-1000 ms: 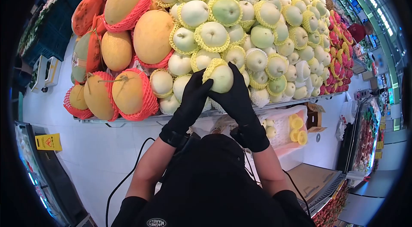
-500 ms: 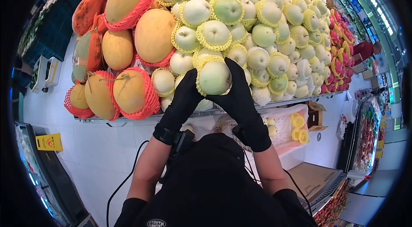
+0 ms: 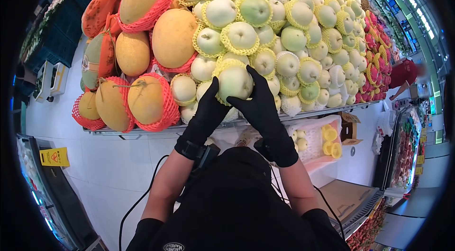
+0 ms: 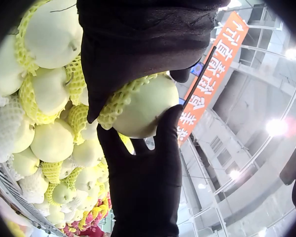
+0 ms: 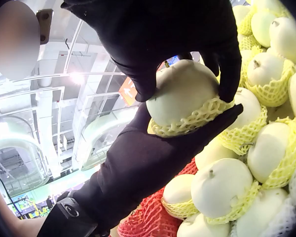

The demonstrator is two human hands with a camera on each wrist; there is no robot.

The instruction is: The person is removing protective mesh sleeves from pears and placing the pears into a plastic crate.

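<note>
Both black-gloved hands grip one pale green round fruit [image 3: 235, 82] in a yellow foam net, held over the front edge of the fruit pile. My left hand [image 3: 207, 109] holds its left and lower side, my right hand [image 3: 259, 104] its right side, with the thumb across the front. In the left wrist view the net [image 4: 121, 106] wraps one side of the fruit [image 4: 150, 106], leaving the rest bare. The right wrist view shows the fruit [image 5: 182, 91] between the curled fingers of my right hand [image 5: 172, 34] and my left hand [image 5: 153, 153] beneath it.
Netted pale fruits [image 3: 242, 36] are heaped behind, orange melons [image 3: 174, 37] at left, dragon fruit [image 3: 374, 61] at right. Below right stands a lined box [image 3: 308, 143] holding fruits and yellow nets. A person in red [image 3: 403, 73] is at far right.
The fruit has been turned between my hands, and my right thumb now lies across its front. The person in red has come further into view on the right.
</note>
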